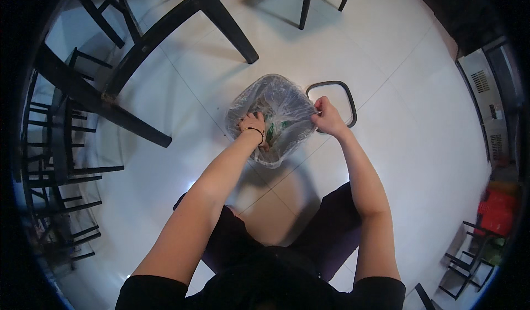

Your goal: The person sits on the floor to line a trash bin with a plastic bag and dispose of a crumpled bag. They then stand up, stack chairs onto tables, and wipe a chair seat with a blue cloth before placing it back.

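The left hand (253,123), loosely spread, reaches into the bin (271,76) on the floor (414,117), its grip unclear; the right hand (329,117) pinches the clear bag (287,108) at its right edge. A hard tug could tear it.

The white tiled floor (408,122) is occupied by a clear-plastic-lined bin (291,139), a dark rounded-square ring (351,101) and black furniture legs (223,23).
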Action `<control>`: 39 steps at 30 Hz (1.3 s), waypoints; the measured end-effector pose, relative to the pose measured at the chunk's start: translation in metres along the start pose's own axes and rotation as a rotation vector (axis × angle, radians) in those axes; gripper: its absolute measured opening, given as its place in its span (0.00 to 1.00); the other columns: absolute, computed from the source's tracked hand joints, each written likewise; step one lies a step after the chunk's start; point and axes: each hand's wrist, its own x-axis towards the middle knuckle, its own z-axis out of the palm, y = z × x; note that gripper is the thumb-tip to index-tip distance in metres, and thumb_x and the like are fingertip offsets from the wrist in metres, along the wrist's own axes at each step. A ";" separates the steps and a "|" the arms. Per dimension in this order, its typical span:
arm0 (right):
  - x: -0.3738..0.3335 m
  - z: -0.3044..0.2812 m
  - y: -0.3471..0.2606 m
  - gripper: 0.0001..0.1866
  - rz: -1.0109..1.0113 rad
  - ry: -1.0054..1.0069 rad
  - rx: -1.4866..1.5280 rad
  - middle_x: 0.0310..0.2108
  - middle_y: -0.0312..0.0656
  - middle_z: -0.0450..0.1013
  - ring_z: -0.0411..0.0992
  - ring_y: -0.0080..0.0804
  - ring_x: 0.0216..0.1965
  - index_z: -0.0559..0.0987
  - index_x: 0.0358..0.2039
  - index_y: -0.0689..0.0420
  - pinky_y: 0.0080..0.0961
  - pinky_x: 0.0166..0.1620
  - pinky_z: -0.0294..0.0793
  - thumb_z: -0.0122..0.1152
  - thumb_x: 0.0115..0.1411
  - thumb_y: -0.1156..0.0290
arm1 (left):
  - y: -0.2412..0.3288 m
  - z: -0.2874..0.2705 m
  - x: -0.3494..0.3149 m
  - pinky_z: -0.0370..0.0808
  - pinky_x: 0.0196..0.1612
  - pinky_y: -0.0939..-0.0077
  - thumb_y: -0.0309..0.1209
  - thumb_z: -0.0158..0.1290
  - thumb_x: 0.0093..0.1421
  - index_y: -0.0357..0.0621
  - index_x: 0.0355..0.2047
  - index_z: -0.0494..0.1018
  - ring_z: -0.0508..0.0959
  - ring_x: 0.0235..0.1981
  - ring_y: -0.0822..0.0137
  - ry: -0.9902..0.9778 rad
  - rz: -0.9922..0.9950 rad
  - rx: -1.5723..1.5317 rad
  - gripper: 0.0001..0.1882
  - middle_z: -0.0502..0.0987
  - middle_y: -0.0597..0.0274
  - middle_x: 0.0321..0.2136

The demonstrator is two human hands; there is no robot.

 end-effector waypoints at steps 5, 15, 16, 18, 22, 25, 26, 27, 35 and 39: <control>-0.001 0.002 -0.003 0.15 0.015 -0.093 0.076 0.23 0.47 0.66 0.67 0.35 0.26 0.61 0.32 0.62 0.29 0.31 0.66 0.52 0.42 0.76 | 0.010 0.036 0.033 0.57 0.51 0.51 0.41 0.53 0.47 0.58 0.59 0.36 0.54 0.53 0.47 -0.189 0.028 0.134 0.46 0.51 0.52 0.53; 0.000 -0.002 0.001 0.15 -0.030 -0.106 0.129 0.22 0.42 0.64 0.64 0.29 0.25 0.61 0.31 0.61 0.24 0.29 0.65 0.52 0.41 0.77 | 0.016 0.008 0.056 0.67 0.42 0.65 0.31 0.48 0.47 0.44 0.37 0.71 0.70 0.42 0.60 -0.233 0.219 0.173 0.14 0.70 0.49 0.38; 0.001 -0.002 0.001 0.15 -0.040 -0.106 0.122 0.22 0.39 0.63 0.62 0.26 0.24 0.61 0.30 0.60 0.22 0.27 0.64 0.52 0.41 0.77 | 0.013 0.009 0.068 0.69 0.40 0.66 0.30 0.48 0.47 0.41 0.34 0.73 0.72 0.40 0.59 -0.176 0.242 0.069 0.13 0.72 0.48 0.35; 0.001 -0.003 0.001 0.15 -0.028 -0.100 0.111 0.22 0.39 0.63 0.62 0.26 0.24 0.61 0.31 0.60 0.22 0.28 0.64 0.52 0.41 0.77 | 0.009 0.017 0.084 0.71 0.36 0.67 0.30 0.49 0.46 0.38 0.31 0.74 0.74 0.34 0.59 -0.065 0.285 -0.189 0.13 0.74 0.49 0.31; 0.002 0.000 0.003 0.15 -0.030 -0.126 0.153 0.23 0.39 0.62 0.62 0.25 0.25 0.60 0.31 0.60 0.22 0.28 0.64 0.53 0.42 0.77 | 0.019 0.040 0.092 0.70 0.38 0.70 0.33 0.52 0.45 0.39 0.42 0.68 0.73 0.37 0.60 -0.111 0.316 -0.533 0.22 0.72 0.53 0.37; 0.003 0.005 0.002 0.15 -0.016 -0.147 0.170 0.22 0.38 0.61 0.61 0.24 0.25 0.60 0.31 0.59 0.22 0.28 0.63 0.54 0.42 0.77 | 0.029 0.047 0.095 0.63 0.49 0.69 0.45 0.53 0.44 0.43 0.56 0.52 0.64 0.50 0.58 -0.341 0.096 -0.277 0.40 0.61 0.55 0.52; 0.002 0.002 0.002 0.16 -0.015 -0.149 0.152 0.22 0.40 0.63 0.63 0.27 0.25 0.60 0.31 0.60 0.23 0.29 0.64 0.54 0.42 0.76 | 0.037 0.034 0.084 0.61 0.50 0.70 0.47 0.50 0.46 0.43 0.56 0.51 0.63 0.50 0.59 -0.389 0.085 -0.230 0.39 0.60 0.55 0.52; 0.000 0.000 0.001 0.16 -0.015 -0.151 0.133 0.22 0.42 0.64 0.64 0.30 0.26 0.60 0.31 0.60 0.25 0.30 0.65 0.54 0.42 0.76 | 0.040 0.039 0.085 0.60 0.52 0.70 0.48 0.47 0.47 0.44 0.56 0.51 0.62 0.51 0.59 -0.390 0.119 -0.201 0.38 0.60 0.56 0.53; -0.003 -0.004 0.007 0.18 0.005 -0.187 0.141 0.24 0.44 0.64 0.65 0.31 0.27 0.60 0.32 0.61 0.25 0.31 0.65 0.56 0.41 0.75 | 0.049 0.050 0.096 0.52 0.56 0.72 0.58 0.41 0.47 0.45 0.56 0.52 0.55 0.56 0.64 -0.851 0.305 -0.424 0.41 0.54 0.57 0.56; -0.001 0.002 -0.009 0.18 -0.017 -0.234 0.133 0.24 0.44 0.64 0.64 0.32 0.27 0.60 0.32 0.60 0.25 0.32 0.65 0.56 0.41 0.75 | 0.028 0.101 0.125 0.65 0.46 0.68 0.52 0.51 0.44 0.40 0.49 0.62 0.69 0.45 0.61 -0.725 0.191 -0.576 0.36 0.67 0.55 0.46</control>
